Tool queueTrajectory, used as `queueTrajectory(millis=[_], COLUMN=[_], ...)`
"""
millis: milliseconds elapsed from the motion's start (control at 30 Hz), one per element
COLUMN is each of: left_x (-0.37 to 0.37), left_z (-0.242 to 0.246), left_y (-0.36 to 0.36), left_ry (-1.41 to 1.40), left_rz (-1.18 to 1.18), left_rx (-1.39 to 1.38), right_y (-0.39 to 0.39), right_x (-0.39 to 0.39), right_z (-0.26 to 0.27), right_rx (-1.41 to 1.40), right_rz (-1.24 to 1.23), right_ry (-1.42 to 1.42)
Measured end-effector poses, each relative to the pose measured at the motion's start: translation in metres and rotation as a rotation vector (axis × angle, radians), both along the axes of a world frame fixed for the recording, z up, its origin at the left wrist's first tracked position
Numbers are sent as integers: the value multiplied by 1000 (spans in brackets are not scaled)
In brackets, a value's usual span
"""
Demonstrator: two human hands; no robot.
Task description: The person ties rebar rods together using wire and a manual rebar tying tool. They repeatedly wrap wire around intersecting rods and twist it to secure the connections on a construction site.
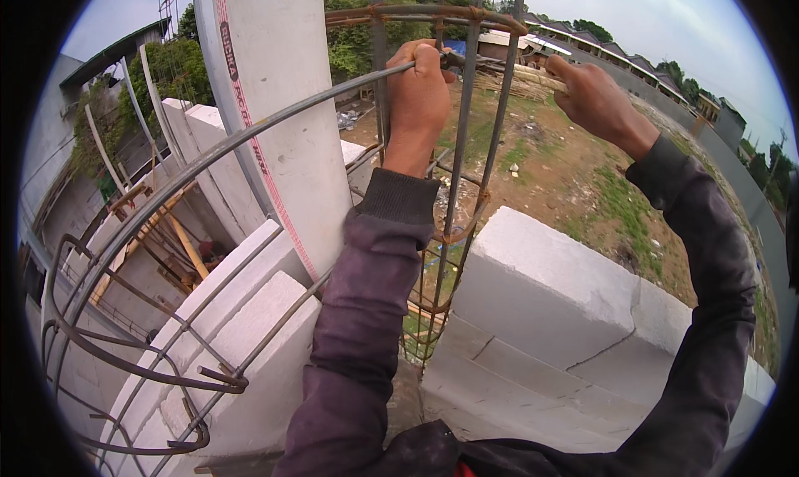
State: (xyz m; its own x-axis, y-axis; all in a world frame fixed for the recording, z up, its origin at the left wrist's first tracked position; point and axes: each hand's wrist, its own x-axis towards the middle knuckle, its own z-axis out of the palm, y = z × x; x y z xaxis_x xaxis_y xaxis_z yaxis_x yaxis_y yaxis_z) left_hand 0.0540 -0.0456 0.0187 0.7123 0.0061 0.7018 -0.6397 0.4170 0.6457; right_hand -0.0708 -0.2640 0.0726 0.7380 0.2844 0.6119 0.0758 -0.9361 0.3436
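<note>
My left hand (421,93) is closed around a long steel rebar (249,133) near its end, beside the upright bars of a column cage (462,127). That rebar curves down to the left, towards a horizontal rebar cage with bent stirrups (143,371). Out to the right, my right hand (593,99) grips a light-coloured handle (540,79); its dark metal head (455,59) lies at the rebar's end by my left fingers. The exact kind of tool is hard to tell. Rusty stirrups (431,12) ring the column bars, tied with wire.
A white PVC pipe (287,102) stands left of the column bars. Light block walls (543,277) rise at the right and lower left (262,339). Beyond and below lies earthy ground (549,158) with grass and debris. Bamboo poles (187,246) stand at the left.
</note>
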Motion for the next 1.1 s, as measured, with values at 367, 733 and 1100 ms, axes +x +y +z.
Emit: queueTrajectory(millis=[367,733,1100], left_x=[-4,-1,6], left_z=[2,2,2], left_y=[3,3,0], left_ry=[9,-14,-47], left_rz=[-68,-12,-53], left_rx=[12,22,21], right_y=[-7,43,54], right_x=[-2,-42,-49], right_z=[7,30,27], right_rx=[-101,750,622], right_rz=[-18,-23,26], right_ry=[-35,673,605])
